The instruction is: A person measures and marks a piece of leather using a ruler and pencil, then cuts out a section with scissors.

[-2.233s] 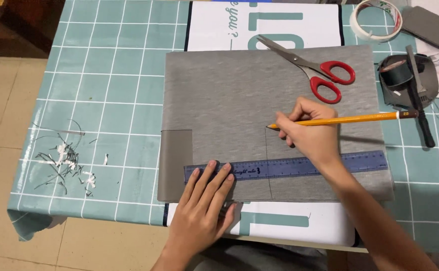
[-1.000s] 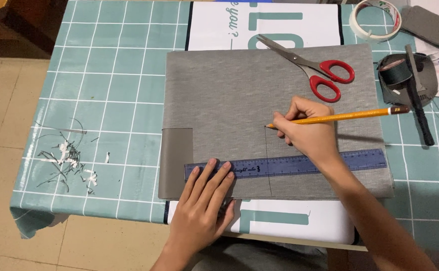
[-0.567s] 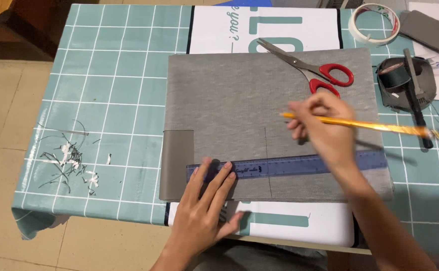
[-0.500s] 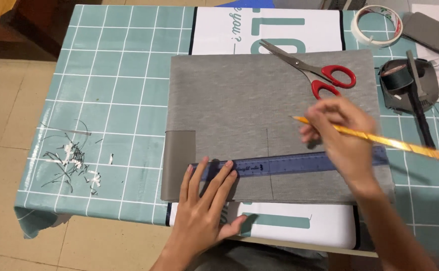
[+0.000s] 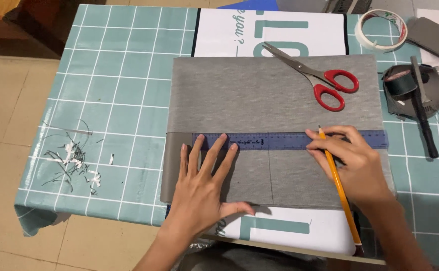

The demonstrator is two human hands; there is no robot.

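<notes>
The left hand [image 5: 204, 188] is lying flat, fingers spread, pressing the blue ruler [image 5: 284, 141] onto the grey fabric [image 5: 259, 95]. The right hand [image 5: 355, 163] is gripping a yellow pencil [image 5: 341, 193], fingertips steadying the ruler's far end. Uneven pressure could be letting the ruler pivot, skewing any line.

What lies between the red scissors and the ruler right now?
Only bare grey fabric lies between the red-handled scissors and the blue ruler, as the head view shows.

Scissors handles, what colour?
Red, on the scissors lying on the grey fabric; clearest in the head view.
</notes>
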